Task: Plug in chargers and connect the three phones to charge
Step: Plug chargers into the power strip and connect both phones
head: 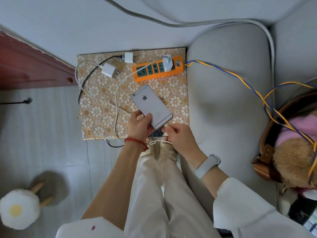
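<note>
My left hand (139, 125) holds a grey phone (151, 105) face down above a small table with a flowered cloth (96, 107). My right hand (180, 137) pinches the end of a white cable (116, 93) right at the phone's bottom edge. That cable runs back to a white charger (167, 63) plugged into an orange power strip (157, 68). Two more white chargers lie loose on the cloth: one (109, 70) with a black braided cable, one (129, 57) at the far edge. Another dark phone (157, 133) seems partly hidden under my hands.
A grey sofa cushion (228, 93) borders the table on the right. The strip's blue-and-yellow cord (240, 78) crosses it toward a plush toy (295, 160) in a basket. A dark red door (25, 66) stands at the left. A white fluffy stool (18, 208) is at the lower left.
</note>
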### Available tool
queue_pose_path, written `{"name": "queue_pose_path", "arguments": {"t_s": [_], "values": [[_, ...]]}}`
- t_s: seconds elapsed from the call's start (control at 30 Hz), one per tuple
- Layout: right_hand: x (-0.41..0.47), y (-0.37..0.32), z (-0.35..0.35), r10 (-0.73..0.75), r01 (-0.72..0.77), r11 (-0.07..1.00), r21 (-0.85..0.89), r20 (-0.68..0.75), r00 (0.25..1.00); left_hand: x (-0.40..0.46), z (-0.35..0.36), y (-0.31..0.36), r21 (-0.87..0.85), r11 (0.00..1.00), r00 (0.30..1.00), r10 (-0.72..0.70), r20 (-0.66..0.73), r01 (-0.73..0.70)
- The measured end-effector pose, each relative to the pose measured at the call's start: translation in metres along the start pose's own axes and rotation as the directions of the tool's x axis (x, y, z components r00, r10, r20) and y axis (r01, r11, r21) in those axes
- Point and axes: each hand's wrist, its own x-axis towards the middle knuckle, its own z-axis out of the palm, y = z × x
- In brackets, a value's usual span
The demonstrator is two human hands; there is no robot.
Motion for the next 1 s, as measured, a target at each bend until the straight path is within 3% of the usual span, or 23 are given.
{"name": "queue_pose_path", "arguments": {"t_s": [0.33,0.4,0.5,0.6,0.77,0.9,1.0], "values": [[0.0,0.021,0.001,0.136,-0.129,0.983,-0.134,0.042,0.99,0.016,0.005,-0.012,0.241,0.971,0.996,-0.016,0.083,-0.004],[0.006,0.023,-0.01,0.122,-0.109,0.963,-0.245,0.036,0.992,0.026,0.01,-0.015,0.297,0.955,0.996,-0.029,0.081,0.003],[0.02,0.024,-0.036,-0.199,0.083,0.807,-0.585,-0.137,0.97,0.038,0.022,-0.026,0.423,0.906,0.995,-0.01,0.097,-0.033],[0.035,0.033,-0.06,-0.482,0.186,0.545,-0.818,-0.123,0.867,0.046,0.039,-0.043,0.536,0.841,0.992,0.003,0.127,-0.071],[0.042,0.048,-0.079,-0.463,0.178,0.324,-0.929,0.008,0.887,0.055,0.065,-0.068,0.661,0.744,0.984,-0.026,0.174,-0.097],[0.041,0.045,-0.078,-0.441,0.144,0.294,-0.945,-0.001,0.897,0.055,0.074,-0.077,0.748,0.652,0.991,0.044,0.128,-0.126],[0.042,0.044,-0.076,-0.427,0.125,0.278,-0.952,-0.006,0.904,0.057,0.069,-0.08,0.894,0.417,0.986,0.053,0.158,-0.165]]}}
